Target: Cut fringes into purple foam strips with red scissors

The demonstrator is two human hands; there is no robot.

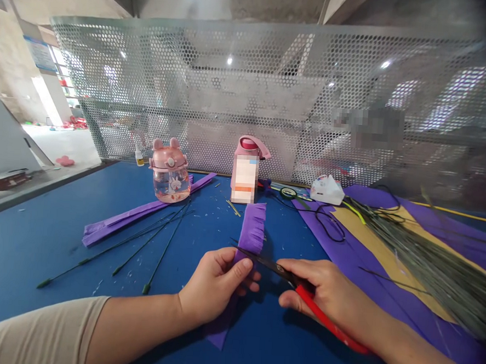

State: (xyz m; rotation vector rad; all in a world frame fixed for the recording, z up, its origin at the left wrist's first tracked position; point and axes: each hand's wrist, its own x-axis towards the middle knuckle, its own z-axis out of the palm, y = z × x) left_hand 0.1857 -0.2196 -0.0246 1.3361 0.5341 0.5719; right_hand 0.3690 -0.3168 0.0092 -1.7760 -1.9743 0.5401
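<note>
My left hand (218, 282) pinches a purple paper strip (250, 226) between thumb and fingers. The strip's upper end stands up with a fringe cut along its right edge; its lower end hangs beneath the hand. In my right hand (327, 291) are scissors (317, 313) with red handles and dark blades. The blades lie across the strip just above my left thumb; whether they are parted there is hard to see. On the left, several dark green stems (135, 252) with thickened ends lie beside a folded purple strip (121, 224).
A pink-lidded clear bottle (171, 180) and a pink bottle (237, 173) stand at the back. Rightward, a bundle of green wires (419, 258) rests on purple and tan sheets, near green tape (287, 193) and a white packet (327, 190). A perforated metal panel (248, 94) borders the blue table.
</note>
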